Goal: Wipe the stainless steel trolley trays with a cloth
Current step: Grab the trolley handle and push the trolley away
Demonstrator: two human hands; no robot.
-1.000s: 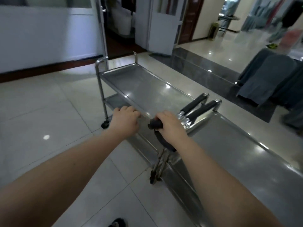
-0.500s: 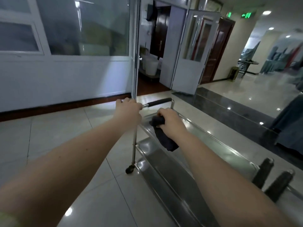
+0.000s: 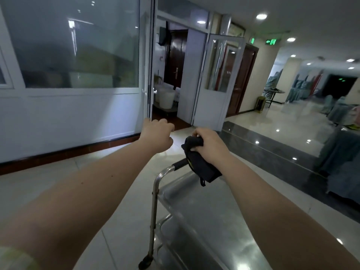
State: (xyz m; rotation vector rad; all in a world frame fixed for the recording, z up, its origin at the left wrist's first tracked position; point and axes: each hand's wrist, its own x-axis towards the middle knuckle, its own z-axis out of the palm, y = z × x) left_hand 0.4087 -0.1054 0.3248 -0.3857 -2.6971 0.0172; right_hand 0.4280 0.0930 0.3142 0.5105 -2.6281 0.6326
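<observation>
A stainless steel trolley stands below me, its top tray (image 3: 196, 209) reaching from the black-gripped handle (image 3: 179, 163) toward the lower right. Under it shows the lower tray (image 3: 176, 242). My right hand (image 3: 211, 146) grips a dark cloth (image 3: 202, 169), which hangs down over the handle end of the top tray. My left hand (image 3: 156, 136) is in the air to the left of the cloth, above the handle and off it. Its fingers are curled and it holds nothing.
A caster (image 3: 145, 262) sits on the tiled floor at the trolley's left corner post. White glazed partition (image 3: 74, 106) runs along the left, with an open doorway (image 3: 171, 90) ahead. A dark raised step (image 3: 272, 152) and cloth-covered furniture (image 3: 339, 152) lie to the right.
My left hand has let go of the trolley handle and risen. The right hand with the cloth has lifted too, and my view has tilted up toward the doorway.
</observation>
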